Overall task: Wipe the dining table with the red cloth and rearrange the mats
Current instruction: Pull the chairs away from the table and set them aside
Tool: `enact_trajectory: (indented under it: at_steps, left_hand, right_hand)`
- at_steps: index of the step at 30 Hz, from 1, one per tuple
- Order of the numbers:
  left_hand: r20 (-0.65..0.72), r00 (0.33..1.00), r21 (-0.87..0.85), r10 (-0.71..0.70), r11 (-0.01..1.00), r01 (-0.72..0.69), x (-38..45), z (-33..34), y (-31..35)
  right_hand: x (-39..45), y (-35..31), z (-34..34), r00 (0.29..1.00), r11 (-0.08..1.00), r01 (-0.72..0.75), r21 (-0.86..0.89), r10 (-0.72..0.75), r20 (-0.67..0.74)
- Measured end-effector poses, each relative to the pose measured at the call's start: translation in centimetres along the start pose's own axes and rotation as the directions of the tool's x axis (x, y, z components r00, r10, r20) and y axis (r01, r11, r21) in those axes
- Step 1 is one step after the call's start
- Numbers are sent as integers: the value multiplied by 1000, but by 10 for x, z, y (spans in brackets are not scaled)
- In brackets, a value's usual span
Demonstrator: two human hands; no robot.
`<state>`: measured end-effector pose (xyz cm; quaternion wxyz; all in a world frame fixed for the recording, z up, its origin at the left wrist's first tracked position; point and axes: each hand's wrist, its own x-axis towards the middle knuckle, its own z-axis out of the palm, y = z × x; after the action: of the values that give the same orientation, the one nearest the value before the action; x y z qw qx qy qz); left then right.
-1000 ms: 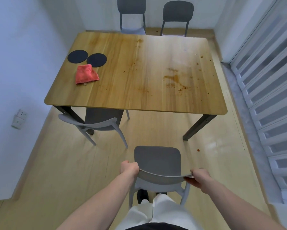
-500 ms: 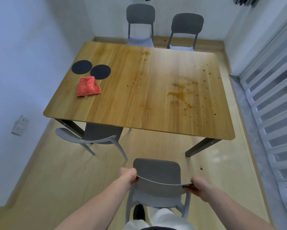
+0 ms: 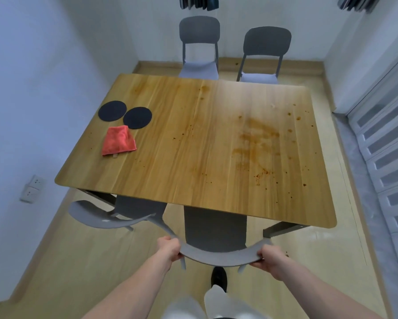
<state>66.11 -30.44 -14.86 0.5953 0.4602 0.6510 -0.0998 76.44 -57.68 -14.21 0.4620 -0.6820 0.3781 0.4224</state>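
A wooden dining table (image 3: 170, 176) fills the middle of the view, with brown stains and spots on its right half. A folded red cloth (image 3: 118, 141) lies near its left edge. Just beyond the cloth sit two round black mats (image 3: 112, 110) (image 3: 137, 117), side by side. My left hand (image 3: 169, 247) and my right hand (image 3: 270, 257) each grip an end of the curved backrest of a grey chair (image 3: 216, 229), whose seat is partly under the table's near edge.
A second grey chair (image 3: 110, 215) is tucked under the near left corner. Two more grey chairs (image 3: 199, 47) (image 3: 264, 54) stand at the far side. A wall with sockets (image 3: 31, 188) is on the left, white slatted doors (image 3: 391, 157) on the right.
I have stepped closer to the table while holding the chair. The chair has moved forward, and its seat has gone partly under the table's near edge.
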Motion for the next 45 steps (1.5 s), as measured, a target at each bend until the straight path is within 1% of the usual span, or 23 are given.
enact_trajectory:
  at_steps: [2, 5, 8, 14, 18, 21, 23, 27, 28, 31, 32, 33, 36, 40, 43, 45]
  left_hand:
    - [2, 1000, -11, -7, 1000, 7, 7, 5, 3]
    - [-7, 1000, 8, -7, 1000, 7, 13, 5, 11]
    - [5, 1000, 65, -4, 998, 4, 28, 10, 21]
    - [-48, 997, 146, -52, 988, 59, 53, 18, 28]
    - [-58, 998, 150, -18, 988, 27, 56, 24, 27]
    - [-77, 997, 110, -5, 994, 13, 65, 31, 40]
    - [-73, 997, 128, 27, 992, -17, 73, 33, 52]
    - [-32, 994, 214, 100, 972, -91, 93, 39, 70]
    - [-9, 995, 236, 100, 967, -95, 92, 39, 73]
    - [56, 992, 373, 116, 919, -128, 79, 33, 71]
    - [79, 991, 389, 112, 911, -134, 75, 29, 69]
    - [104, 990, 399, 98, 908, -132, 70, 25, 66]
    - [145, 982, 446, 121, 878, -174, 64, 14, 55]
    - [199, 972, 422, 127, 884, -202, 47, -4, 44]
    - [144, 979, 374, 142, 908, -187, 44, -26, 42]
    - [84, 985, 348, 154, 921, -174, 43, -47, 45]
  right_hand:
    - [6, -5, 2, 1000, 999, -16, 29, 16, 7]
    - [15, -11, 6, 999, 999, -39, 25, 38, 21]
    - [27, -19, 10, 998, 997, -62, 46, 61, 23]
    - [48, -22, 15, 993, 990, -121, 74, 121, 8]
    - [55, -25, 18, 993, 986, -120, 114, 119, 13]
    - [57, -38, 24, 994, 986, -108, 130, 109, -3]
    - [59, -46, 30, 995, 985, -96, 142, 98, -5]
    - [66, -56, 43, 997, 975, -76, 209, 76, 9]
    - [67, -57, 45, 997, 973, -72, 218, 73, 4]
    - [65, -54, 48, 998, 973, -58, 222, 65, -25]
    - [62, -52, 48, 998, 975, -55, 216, 62, -24]
    - [59, -49, 47, 998, 978, -51, 204, 57, -21]
    - [44, -42, 41, 1000, 993, -19, 120, 21, -14]
    - [23, -35, 37, 998, 992, 46, -118, -41, 47]
    - [10, -31, 45, 990, 925, 120, -362, -82, 118]
    - [1, -30, 54, 983, 871, 159, -465, -96, 155]
